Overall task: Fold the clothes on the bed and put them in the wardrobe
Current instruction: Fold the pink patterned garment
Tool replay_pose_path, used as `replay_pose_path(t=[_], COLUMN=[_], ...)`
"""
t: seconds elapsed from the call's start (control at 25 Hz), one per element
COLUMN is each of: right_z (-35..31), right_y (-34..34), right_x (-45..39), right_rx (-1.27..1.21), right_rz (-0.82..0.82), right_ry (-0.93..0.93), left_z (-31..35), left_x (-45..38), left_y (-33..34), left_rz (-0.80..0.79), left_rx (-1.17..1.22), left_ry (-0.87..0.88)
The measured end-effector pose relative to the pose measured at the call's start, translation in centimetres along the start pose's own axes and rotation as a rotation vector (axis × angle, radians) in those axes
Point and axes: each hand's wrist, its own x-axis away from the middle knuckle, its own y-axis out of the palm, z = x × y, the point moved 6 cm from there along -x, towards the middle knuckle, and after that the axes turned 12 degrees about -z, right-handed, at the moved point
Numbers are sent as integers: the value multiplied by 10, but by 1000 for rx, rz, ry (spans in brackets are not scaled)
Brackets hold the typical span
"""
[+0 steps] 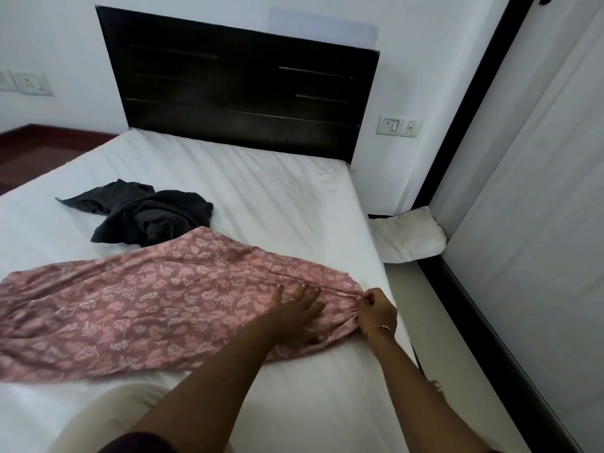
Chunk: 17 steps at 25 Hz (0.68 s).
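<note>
While the pink dress lies spread, unfolded, on the bed, left hand presses it flat, right hand pinches its end. Dark garment beyond the dress: crumpled (nothing folded yet).

We can read no words, labels, brands or numbers on anything in this view of the room.
</note>
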Motion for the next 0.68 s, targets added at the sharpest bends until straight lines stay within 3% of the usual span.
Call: replay_pose_path(t=[0.16,0.32,0.48,0.56,0.68], right_z=[-1,-12,11,21,-18], right_y=[32,14,-37,-57,-61], right_x=[-15,-8,-29,-26,3], right_rx=[-23,20,54,201,514], right_rz=[-175,-192,-40,61,221], right_ry=[34,56,142,182,-56], left_z=[6,17,59,54,-9], left_x=[-1,-6,-21,-21,-5], left_y=[-2,3,-8,-24,-45], left_rz=[16,55,35,113,338], left_rx=[18,2,237,332,314], left_ry=[-25,-20,152,197,89])
